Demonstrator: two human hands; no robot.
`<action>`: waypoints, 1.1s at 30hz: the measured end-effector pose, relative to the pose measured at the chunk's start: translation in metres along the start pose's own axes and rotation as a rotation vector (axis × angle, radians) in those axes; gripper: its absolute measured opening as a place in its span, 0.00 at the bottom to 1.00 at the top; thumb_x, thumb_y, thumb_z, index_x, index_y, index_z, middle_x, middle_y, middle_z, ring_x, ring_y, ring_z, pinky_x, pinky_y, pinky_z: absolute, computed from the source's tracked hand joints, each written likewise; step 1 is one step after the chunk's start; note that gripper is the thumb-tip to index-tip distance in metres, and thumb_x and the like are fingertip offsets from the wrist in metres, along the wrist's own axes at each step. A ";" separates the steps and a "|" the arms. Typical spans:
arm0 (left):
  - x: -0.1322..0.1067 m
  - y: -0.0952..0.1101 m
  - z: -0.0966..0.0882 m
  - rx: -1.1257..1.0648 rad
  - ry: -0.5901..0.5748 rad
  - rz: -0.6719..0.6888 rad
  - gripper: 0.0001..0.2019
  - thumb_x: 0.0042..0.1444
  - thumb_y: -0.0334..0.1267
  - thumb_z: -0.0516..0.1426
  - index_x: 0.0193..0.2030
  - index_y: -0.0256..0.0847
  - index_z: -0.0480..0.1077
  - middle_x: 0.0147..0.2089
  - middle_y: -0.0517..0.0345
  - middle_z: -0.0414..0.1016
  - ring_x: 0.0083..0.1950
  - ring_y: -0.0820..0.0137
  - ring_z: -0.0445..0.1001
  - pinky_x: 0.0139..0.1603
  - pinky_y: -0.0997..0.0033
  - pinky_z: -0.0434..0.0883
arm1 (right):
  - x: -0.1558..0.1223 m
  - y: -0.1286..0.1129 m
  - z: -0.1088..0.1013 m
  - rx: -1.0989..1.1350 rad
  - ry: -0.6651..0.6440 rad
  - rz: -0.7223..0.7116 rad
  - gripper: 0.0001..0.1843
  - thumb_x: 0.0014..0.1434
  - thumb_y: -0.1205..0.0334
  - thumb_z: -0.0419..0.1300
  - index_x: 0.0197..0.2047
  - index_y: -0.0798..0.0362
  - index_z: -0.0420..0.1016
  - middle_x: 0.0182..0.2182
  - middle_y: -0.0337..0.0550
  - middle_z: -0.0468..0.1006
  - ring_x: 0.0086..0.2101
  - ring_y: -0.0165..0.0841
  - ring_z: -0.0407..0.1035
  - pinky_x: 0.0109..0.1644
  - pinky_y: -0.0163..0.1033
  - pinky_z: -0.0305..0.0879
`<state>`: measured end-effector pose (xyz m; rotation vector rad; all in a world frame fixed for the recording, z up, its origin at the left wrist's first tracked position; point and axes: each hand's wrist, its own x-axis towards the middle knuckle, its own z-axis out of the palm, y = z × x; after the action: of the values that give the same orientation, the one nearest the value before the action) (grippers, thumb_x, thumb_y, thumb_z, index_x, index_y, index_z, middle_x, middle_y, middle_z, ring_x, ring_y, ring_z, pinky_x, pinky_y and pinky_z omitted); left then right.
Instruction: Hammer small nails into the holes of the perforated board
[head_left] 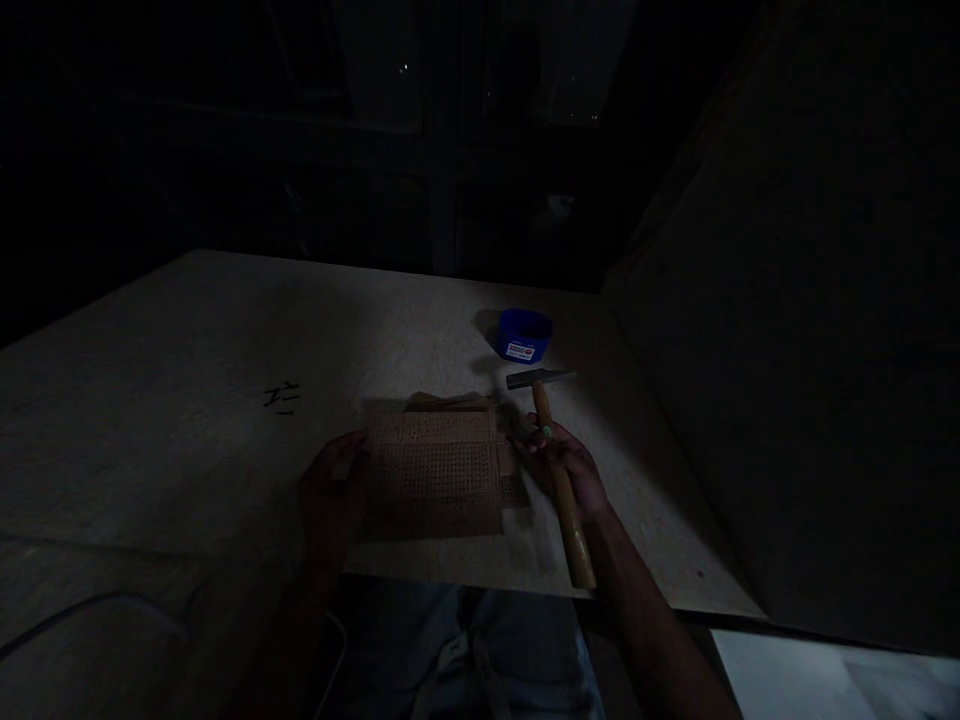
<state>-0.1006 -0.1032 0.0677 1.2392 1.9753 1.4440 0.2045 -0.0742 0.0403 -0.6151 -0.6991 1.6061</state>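
A small wooden block (pixel 439 470) with a grid of dots or holes lies on a pale plywood table (pixel 225 420), near its front edge. My left hand (pixel 334 490) rests against the block's left side, fingers curled on its edge. My right hand (pixel 566 465) is closed around the wooden handle of a hammer (pixel 559 470). The hammer's metal head (pixel 540 378) points away from me, just right of the block. The scene is very dark.
A blue round tub (pixel 523 335) stands behind the hammer head. A few small dark nails (pixel 281 397) lie on the table to the left. A tall board (pixel 787 400) leans up on the right. A cable (pixel 97 610) lies low left.
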 end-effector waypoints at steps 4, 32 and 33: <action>0.000 0.024 0.022 0.005 -0.133 0.161 0.14 0.56 0.49 0.60 0.43 0.45 0.81 0.48 0.54 0.83 0.51 0.59 0.79 0.58 0.60 0.73 | 0.000 -0.001 0.004 -0.017 0.035 0.009 0.19 0.46 0.68 0.69 0.44 0.51 0.81 0.30 0.35 0.76 0.33 0.34 0.72 0.68 0.55 0.61; 0.028 0.004 0.139 -0.227 -0.821 0.165 0.10 0.53 0.46 0.64 0.38 0.48 0.84 0.43 0.56 0.86 0.46 0.58 0.84 0.52 0.57 0.79 | 0.003 0.016 0.005 -0.002 -0.038 0.171 0.24 0.48 0.67 0.71 0.51 0.52 0.80 0.31 0.35 0.76 0.34 0.32 0.72 0.64 0.60 0.66; 0.028 0.003 0.139 -0.226 -0.814 0.181 0.09 0.53 0.46 0.64 0.38 0.48 0.84 0.43 0.56 0.86 0.46 0.59 0.84 0.52 0.58 0.79 | 0.003 0.016 0.005 -0.005 -0.036 0.170 0.24 0.48 0.67 0.71 0.51 0.52 0.80 0.31 0.35 0.76 0.34 0.32 0.72 0.64 0.61 0.66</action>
<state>-0.0116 -0.0029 0.0211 1.5892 1.1493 0.9562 0.1891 -0.0731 0.0320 -0.6655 -0.6927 1.7762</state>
